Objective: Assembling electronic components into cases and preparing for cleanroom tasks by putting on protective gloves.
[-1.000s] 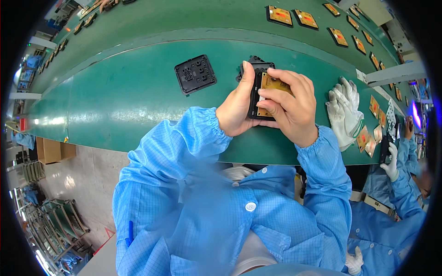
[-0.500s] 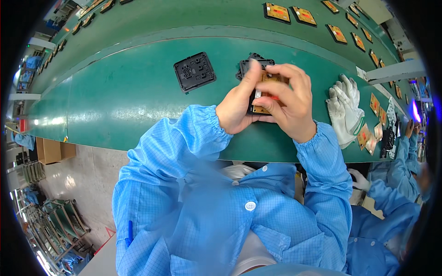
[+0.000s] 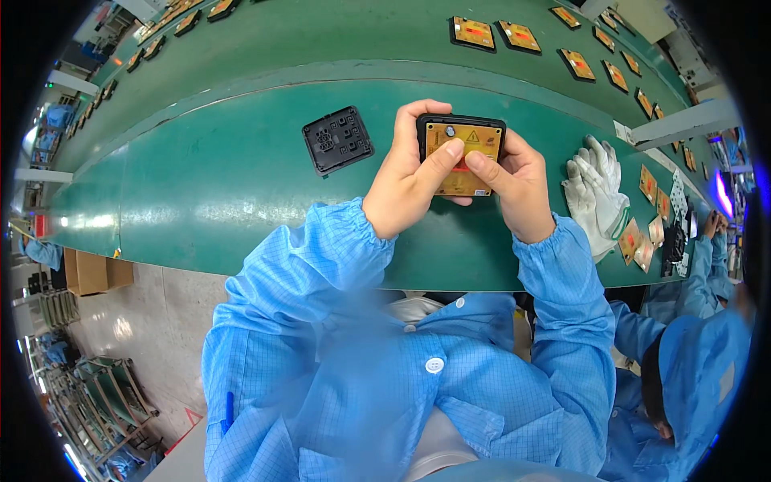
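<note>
You pinch an amber circuit board [image 3: 463, 181] in its black case [image 3: 462, 119], above the green bench [image 3: 201, 177].
A matte, studded black shell [image 3: 337, 140] lies left; your left hand [image 3: 407, 178] grips the case, thumb on the board; likely light, stiff, fragile, best held by the case's edges; your right hand [image 3: 524, 186] pinches likewise; then limp white gloves [image 3: 594, 197].

Left of the fingers [image 3: 408, 122], a cover [image 3: 337, 141] obstructs, with open counter [image 3: 217, 173] past it; gloves [image 3: 596, 197] obstruct their right.
</note>
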`<state>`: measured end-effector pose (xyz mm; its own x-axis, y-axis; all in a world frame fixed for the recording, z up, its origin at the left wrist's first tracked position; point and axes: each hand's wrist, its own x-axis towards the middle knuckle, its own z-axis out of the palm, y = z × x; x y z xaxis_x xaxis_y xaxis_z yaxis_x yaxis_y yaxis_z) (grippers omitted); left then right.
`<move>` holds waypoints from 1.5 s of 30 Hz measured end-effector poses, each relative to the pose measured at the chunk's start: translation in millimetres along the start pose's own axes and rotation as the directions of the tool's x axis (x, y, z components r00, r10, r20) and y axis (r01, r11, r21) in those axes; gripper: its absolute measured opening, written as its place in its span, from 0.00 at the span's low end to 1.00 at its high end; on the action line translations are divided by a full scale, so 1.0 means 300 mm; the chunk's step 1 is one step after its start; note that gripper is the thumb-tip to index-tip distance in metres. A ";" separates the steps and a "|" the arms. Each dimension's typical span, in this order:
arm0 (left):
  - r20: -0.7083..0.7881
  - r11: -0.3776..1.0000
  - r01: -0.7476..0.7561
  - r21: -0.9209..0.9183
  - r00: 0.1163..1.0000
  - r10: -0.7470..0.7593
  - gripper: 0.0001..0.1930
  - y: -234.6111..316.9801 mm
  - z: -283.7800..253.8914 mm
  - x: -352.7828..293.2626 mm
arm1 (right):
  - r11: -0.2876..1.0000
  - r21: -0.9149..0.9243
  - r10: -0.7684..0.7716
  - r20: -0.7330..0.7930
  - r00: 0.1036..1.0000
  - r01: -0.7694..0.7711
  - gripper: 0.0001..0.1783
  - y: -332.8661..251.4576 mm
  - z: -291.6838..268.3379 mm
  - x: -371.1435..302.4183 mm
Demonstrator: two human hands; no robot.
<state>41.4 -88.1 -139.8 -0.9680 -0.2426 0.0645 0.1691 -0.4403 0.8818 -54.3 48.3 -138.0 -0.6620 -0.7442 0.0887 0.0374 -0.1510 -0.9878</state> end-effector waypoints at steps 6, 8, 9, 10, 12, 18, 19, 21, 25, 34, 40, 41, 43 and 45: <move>-0.024 1.000 0.011 -0.028 1.000 -0.012 0.19 -0.019 -0.009 0.000 | 1.000 -0.010 -0.011 0.006 1.000 0.011 0.17 0.025 0.010 -0.008; -0.036 1.000 0.013 -0.027 0.999 -0.014 0.19 -0.022 -0.008 0.001 | 1.000 -0.009 -0.019 0.009 1.000 0.019 0.18 0.031 0.013 -0.007; -0.054 0.999 0.004 -0.036 0.999 -0.005 0.19 -0.023 -0.005 0.002 | 1.000 -0.009 -0.027 0.015 1.000 0.027 0.19 0.031 0.013 -0.006; -0.071 0.999 -0.006 -0.045 0.997 0.003 0.18 -0.023 -0.003 0.005 | 0.999 -0.010 -0.030 0.008 1.000 0.031 0.19 0.029 0.014 -0.005; -0.124 0.990 -0.138 -0.040 0.983 0.132 0.18 -0.037 -0.004 0.023 | 0.994 0.065 0.080 0.043 0.996 -0.083 0.22 0.026 0.015 -0.003; -0.236 0.974 -0.208 0.090 0.945 0.224 0.16 -0.047 -0.013 0.029 | 0.977 -0.203 -0.046 0.062 0.997 0.058 0.26 0.047 0.020 0.000; -0.253 0.966 -0.216 0.144 0.935 0.247 0.17 -0.052 -0.010 0.032 | 0.969 -0.221 -0.093 0.076 0.993 0.108 0.26 0.048 0.016 -0.002; -0.199 0.954 -0.197 0.226 0.949 0.243 0.17 -0.049 -0.022 0.025 | 0.989 -0.139 -0.049 0.083 0.995 0.060 0.26 0.062 0.013 -0.005; -0.068 0.937 -0.200 0.287 0.971 0.228 0.19 -0.033 0.014 0.017 | 0.964 -0.170 -0.202 0.032 0.979 0.205 0.26 0.074 -0.009 -0.037; -0.379 0.850 0.216 0.480 0.925 -0.022 0.13 0.167 -0.357 0.557 | 0.750 -0.656 -0.202 -0.111 0.973 0.081 0.29 -0.178 -0.259 -0.350; -0.429 0.806 0.249 0.536 0.903 0.006 0.14 0.139 -0.574 0.908 | 0.634 -0.660 -0.349 -0.709 0.613 -0.402 0.18 -0.139 -0.708 -0.576; -0.343 0.816 0.187 0.546 0.939 0.014 0.15 0.103 -0.527 0.980 | 0.666 -0.588 -0.331 -0.784 0.525 -0.459 0.17 -0.112 -0.772 -0.631; -0.455 0.825 0.212 0.524 0.889 0.061 0.10 0.030 -0.468 1.106 | 0.717 -0.597 -0.400 -0.775 0.489 -0.359 0.16 -0.079 -0.833 -0.708; -0.422 0.752 0.278 0.598 0.907 0.000 0.11 0.024 -0.363 1.158 | 0.757 -0.603 -0.449 -0.759 0.471 -0.251 0.15 -0.040 -0.830 -0.711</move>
<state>-273.5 -269.8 -162.0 -0.7994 -0.5846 -0.1388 -0.2533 0.1184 0.9601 -100.0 370.9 -176.9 -0.8971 0.2111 0.3880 -0.2569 0.4652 -0.8471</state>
